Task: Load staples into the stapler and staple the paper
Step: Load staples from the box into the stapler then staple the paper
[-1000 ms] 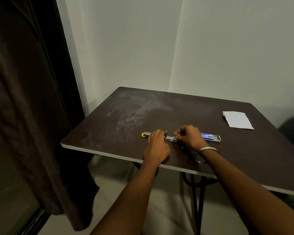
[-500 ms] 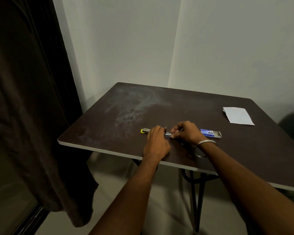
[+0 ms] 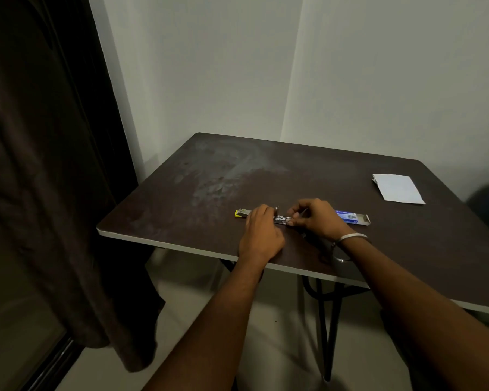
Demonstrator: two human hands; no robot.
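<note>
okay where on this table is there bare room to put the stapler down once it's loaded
Free: the wide far-left stretch of the table, toward the wall corner, and the strip between the staple box and the paper. Crowded: the near edge, where the left hand and right hand work on the stapler.

Left hand point(image 3: 261, 234) lying over the opened grey metal stapler with yellow end point(image 3: 241, 213) on the dark brown table point(image 3: 407, 249); right hand point(image 3: 314, 218), fingers curled, pinching at its metal channel. Blue staple box point(image 3: 350, 217) lying just behind the right hand. Folded white paper point(image 3: 397, 189) sitting well apart
</note>
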